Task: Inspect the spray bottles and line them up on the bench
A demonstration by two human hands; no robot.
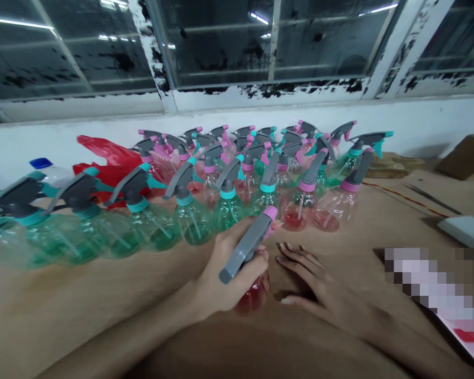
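My left hand (229,273) is wrapped round the neck of a pink spray bottle (255,295) with a grey head and pink nozzle. The bottle is near the table's front edge, and its lower part shows red below my fingers. To its right, my right hand (310,273) lies with fingers stretched out, low over or on the table; it holds nothing. Just beyond my hands runs a front row of spray bottles: green ones with teal collars, such as this green bottle (192,223), and pink ones, such as this pink bottle (296,213), at the right end.
More spray bottles (256,150) crowd behind the front row, against the white wall (411,123). A red plastic bag (110,158) and a blue-capped bottle (49,171) are at left. At right are a cardboard box (468,155), tweezers (432,199) and a white box (466,231).
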